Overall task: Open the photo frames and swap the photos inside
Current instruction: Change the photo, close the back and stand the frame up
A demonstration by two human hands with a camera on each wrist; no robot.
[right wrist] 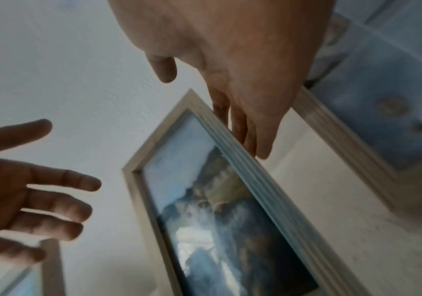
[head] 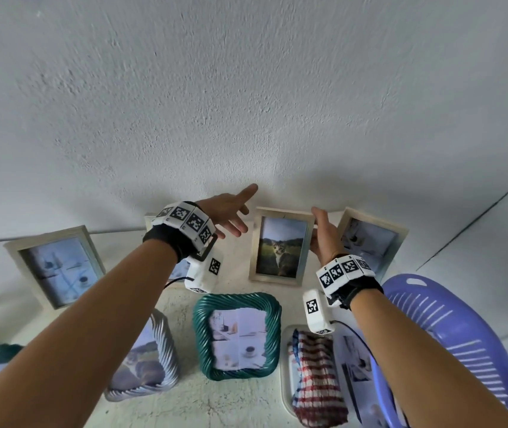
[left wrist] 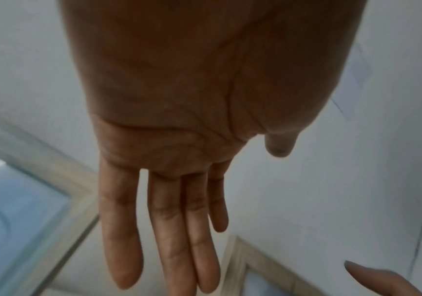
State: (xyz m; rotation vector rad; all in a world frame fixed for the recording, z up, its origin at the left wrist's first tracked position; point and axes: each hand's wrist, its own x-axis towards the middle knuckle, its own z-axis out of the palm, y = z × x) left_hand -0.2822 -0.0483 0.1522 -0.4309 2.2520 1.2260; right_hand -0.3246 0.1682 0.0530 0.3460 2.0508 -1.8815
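Against the rough white plaster wall, a pale wooden frame with a cat photo [head: 280,247] is stood upright on the white tabletop [head: 240,273]. Its right edge is touched by the straight fingers of the right hand [head: 323,234], nothing being gripped. The left hand [head: 231,213] is held in the air just left of the frame, fingers spread and empty. A similar rectangular wooden frame [head: 373,239] is seen just to the right. A green frame with twisted rope-like ribbing [head: 236,336] is placed nearer, beside a red-and-white checked cloth [head: 317,375].

frames [head: 279,247] crowding tabletop, wall [head: 246,103] behind
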